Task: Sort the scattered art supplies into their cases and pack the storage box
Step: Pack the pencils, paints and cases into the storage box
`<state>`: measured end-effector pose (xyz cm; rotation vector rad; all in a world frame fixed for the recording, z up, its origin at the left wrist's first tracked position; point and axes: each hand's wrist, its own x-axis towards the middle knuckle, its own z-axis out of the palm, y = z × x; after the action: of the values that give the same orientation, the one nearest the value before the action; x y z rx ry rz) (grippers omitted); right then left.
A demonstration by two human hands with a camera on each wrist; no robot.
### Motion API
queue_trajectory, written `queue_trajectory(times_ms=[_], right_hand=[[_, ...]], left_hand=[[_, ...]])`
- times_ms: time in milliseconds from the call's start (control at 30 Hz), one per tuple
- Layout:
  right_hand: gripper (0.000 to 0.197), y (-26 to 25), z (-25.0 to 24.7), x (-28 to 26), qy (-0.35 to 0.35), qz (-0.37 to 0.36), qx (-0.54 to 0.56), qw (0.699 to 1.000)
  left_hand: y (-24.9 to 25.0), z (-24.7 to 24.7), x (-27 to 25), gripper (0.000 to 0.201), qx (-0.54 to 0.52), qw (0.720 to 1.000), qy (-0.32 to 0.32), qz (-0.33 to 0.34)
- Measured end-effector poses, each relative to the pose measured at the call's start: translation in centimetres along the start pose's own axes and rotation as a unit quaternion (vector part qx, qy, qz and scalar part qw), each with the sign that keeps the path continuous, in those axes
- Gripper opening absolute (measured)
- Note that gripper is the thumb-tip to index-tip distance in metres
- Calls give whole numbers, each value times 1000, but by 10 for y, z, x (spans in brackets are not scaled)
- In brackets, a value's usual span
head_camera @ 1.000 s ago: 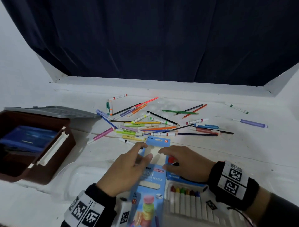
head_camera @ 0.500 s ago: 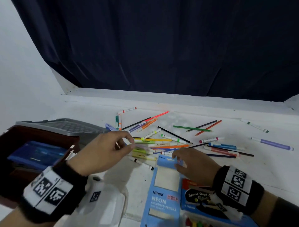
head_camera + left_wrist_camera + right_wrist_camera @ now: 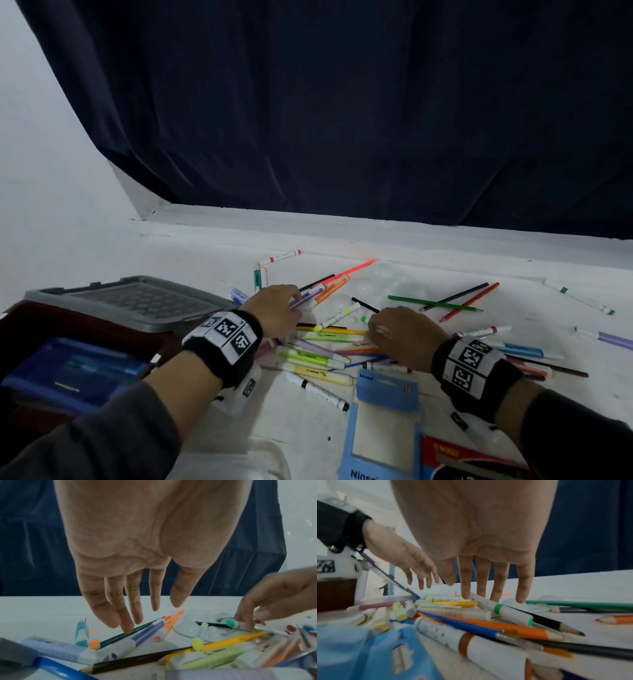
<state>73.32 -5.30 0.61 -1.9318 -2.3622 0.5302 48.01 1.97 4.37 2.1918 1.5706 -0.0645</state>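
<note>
A heap of coloured pencils, markers and highlighters (image 3: 329, 346) lies scattered on the white table (image 3: 445, 404). My left hand (image 3: 277, 308) hovers over its left side, fingers straight, fingertips (image 3: 126, 628) touching a dark green pencil (image 3: 120, 637). My right hand (image 3: 400, 329) reaches over the middle of the heap, fingers extended, fingertips (image 3: 465, 595) on a green-banded white marker (image 3: 503, 611). Neither hand holds anything. A blue neon pencil case (image 3: 380, 425) lies near me. The brown storage box (image 3: 41, 359) at the left holds a blue case (image 3: 68, 370).
The box's grey lid (image 3: 137, 301) lies behind it. A crayon pack (image 3: 455, 459) sits right of the blue case, a clear plastic tray (image 3: 253, 459) at the front. More pencils (image 3: 455, 301) and markers (image 3: 609, 339) are spread right. A dark curtain (image 3: 342, 102) hangs behind.
Both hands left the blue pencil case and moved forward onto the heap. The left hand swung in from the box side. The head view tilted upward.
</note>
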Motion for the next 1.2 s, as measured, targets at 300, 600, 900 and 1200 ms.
queue_trajectory(times_ms=[300, 600, 900, 1200], right_hand=[[7, 20, -8, 22, 20, 75, -33, 996], [18, 20, -4, 32, -6, 87, -83, 993], [19, 6, -9, 15, 143, -1, 214, 966], [21, 4, -24, -2, 172, 51, 451, 874]], left_hand=[[-7, 13, 44, 25, 49, 998, -24, -30], [-8, 22, 50, 38, 62, 997, -25, -26], [-10, 17, 55, 41, 29, 999, -14, -28], [7, 7, 101, 22, 80, 996, 15, -19]])
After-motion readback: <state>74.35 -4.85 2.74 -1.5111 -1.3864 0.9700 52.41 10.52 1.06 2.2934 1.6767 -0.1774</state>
